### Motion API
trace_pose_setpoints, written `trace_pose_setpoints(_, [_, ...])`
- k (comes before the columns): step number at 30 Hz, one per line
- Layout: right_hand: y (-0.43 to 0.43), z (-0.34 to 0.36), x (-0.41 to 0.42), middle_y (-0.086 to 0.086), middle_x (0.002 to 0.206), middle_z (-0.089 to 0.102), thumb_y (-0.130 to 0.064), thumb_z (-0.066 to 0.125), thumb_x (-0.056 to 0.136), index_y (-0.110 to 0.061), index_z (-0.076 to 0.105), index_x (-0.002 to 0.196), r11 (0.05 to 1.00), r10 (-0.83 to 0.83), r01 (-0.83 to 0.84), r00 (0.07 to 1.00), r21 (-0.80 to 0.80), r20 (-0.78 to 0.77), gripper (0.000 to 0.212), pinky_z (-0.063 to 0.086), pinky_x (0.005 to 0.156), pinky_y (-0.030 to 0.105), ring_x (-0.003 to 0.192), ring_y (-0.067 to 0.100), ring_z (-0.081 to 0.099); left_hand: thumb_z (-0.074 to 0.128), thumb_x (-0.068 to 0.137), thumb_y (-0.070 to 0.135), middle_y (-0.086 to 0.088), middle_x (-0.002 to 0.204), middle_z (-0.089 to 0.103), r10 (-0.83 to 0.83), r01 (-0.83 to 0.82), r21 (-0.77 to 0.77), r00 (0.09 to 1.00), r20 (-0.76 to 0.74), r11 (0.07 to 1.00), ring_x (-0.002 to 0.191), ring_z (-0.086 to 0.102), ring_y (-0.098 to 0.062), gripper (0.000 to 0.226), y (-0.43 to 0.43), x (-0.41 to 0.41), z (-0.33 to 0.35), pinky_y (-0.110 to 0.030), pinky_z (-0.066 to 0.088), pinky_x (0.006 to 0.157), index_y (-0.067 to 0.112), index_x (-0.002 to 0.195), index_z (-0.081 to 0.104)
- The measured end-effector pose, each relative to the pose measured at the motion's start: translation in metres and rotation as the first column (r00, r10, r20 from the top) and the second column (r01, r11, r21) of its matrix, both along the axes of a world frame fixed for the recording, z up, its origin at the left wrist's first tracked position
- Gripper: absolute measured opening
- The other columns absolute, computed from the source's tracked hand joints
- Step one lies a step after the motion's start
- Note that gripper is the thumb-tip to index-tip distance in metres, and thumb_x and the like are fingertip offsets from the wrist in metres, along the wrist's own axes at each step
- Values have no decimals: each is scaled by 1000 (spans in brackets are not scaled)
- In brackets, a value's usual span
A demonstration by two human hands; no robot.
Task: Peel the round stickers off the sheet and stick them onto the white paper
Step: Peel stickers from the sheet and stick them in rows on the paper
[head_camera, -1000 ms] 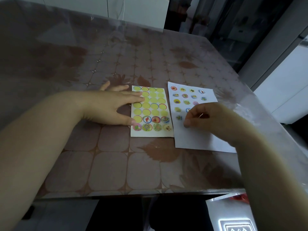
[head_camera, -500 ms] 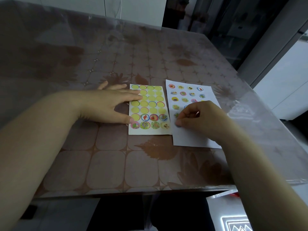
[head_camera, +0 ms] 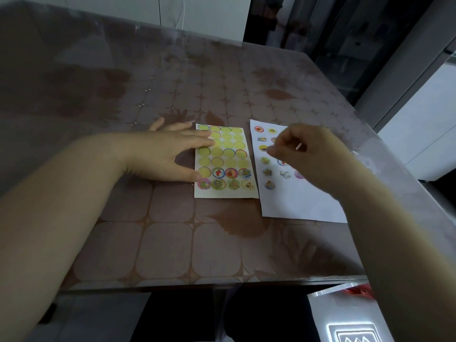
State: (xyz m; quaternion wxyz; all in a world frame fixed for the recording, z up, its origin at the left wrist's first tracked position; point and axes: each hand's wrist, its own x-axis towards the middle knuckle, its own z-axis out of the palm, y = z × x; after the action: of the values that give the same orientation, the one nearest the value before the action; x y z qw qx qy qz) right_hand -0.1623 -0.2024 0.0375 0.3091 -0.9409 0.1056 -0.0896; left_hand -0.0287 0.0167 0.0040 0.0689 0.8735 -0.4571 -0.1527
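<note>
The sticker sheet (head_camera: 225,194) lies flat on the table, most of its circles bare yellow. Several picture stickers (head_camera: 218,173) are left in its two bottom rows. My left hand (head_camera: 162,156) rests flat on the sheet's left edge, fingers straight. Just right of the sheet lies the white paper (head_camera: 296,202) with several stuck stickers (head_camera: 269,185) in rows. My right hand (head_camera: 311,159) hovers over the paper's upper half with its fingers curled. No sticker shows in it, and it hides some of the stuck stickers.
The table (head_camera: 172,243) has a brown tile-and-leaf pattern under a clear cover, and its front edge is close to me. Below that edge at the lower right sit a white lit box (head_camera: 350,327) and something red (head_camera: 357,291). A white cabinet (head_camera: 419,134) stands at the right.
My right hand has lifted from the lower paper, where it pressed a sticker down, and moved up towards the paper's top. That sticker now shows. My left hand has stayed put.
</note>
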Motion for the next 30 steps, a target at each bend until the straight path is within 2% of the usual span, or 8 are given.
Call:
trace_pose_setpoints(3, [18,7,15,-11,76,62,-30,62,85,-24,68,82,983,178,-180,983,-37,-39,9,39,53,3,60,-10,51,37,58,74,21,150,7,1,-1,-5,1000,-3,1000,128,-12,11,89,-2,-3,2,-36,-13,110,43,139,13])
trace_pose_setpoints(6, [34,-10,31,-16,79,63,-29,64,83,-28,72,88,960,256,-266,959,-82,-118,9,38,57,4,62,-5,51,41,64,60,19,150,11,5,-6,-50,1000,-19,999,133,-9,7,81,-2,-6,3,-35,-13,111,43,139,14])
trace_pose_setpoints(11, [44,-27,32,-18,67,55,-18,72,77,-20,74,84,967,254,-252,966,33,-47,8,41,53,10,60,2,52,37,65,66,31,143,12,-29,19,-79,992,-120,997,134,-6,9,79,-7,-11,5,-36,-13,112,45,138,15])
trace_pose_setpoints(13, [45,-29,31,-16,73,57,-17,71,76,-20,72,80,967,255,-254,967,18,-30,5,43,62,16,68,5,55,39,62,74,35,136,10,-39,38,-12,993,-112,999,132,-5,11,86,-10,-12,3,-39,-13,112,43,139,13])
trace_pose_setpoints(16, [45,-31,30,-7,82,63,-19,70,78,-24,69,77,964,264,-263,965,38,-10,5,45,73,25,78,13,59,42,70,73,31,145,7,-37,40,27,993,-113,999,133,-7,9,82,-11,-12,2,-42,-14,112,43,139,11])
trace_pose_setpoints(22, [41,-33,31,-13,72,62,-18,71,77,-23,70,75,953,245,-248,969,173,40,5,43,70,17,75,6,58,38,65,66,27,148,7,-27,31,35,991,-130,999,134,-7,8,82,-12,-16,5,-42,-14,111,42,140,12])
trace_pose_setpoints(26, [40,-34,30,-16,70,60,-19,71,77,-24,70,77,954,237,-239,971,180,30,5,41,66,11,71,1,56,45,76,65,27,148,6,-28,34,48,992,-122,998,133,-8,8,76,-12,-16,6,-44,-15,111,41,140,11])
trace_pose_setpoints(30, [43,-36,32,-15,71,61,-20,72,76,-22,72,77,962,206,-209,978,175,36,3,46,72,20,74,4,58,33,59,76,27,148,4,-40,47,59,992,-122,997,130,-9,11,90,-12,-16,7,-45,-16,110,43,139,10])
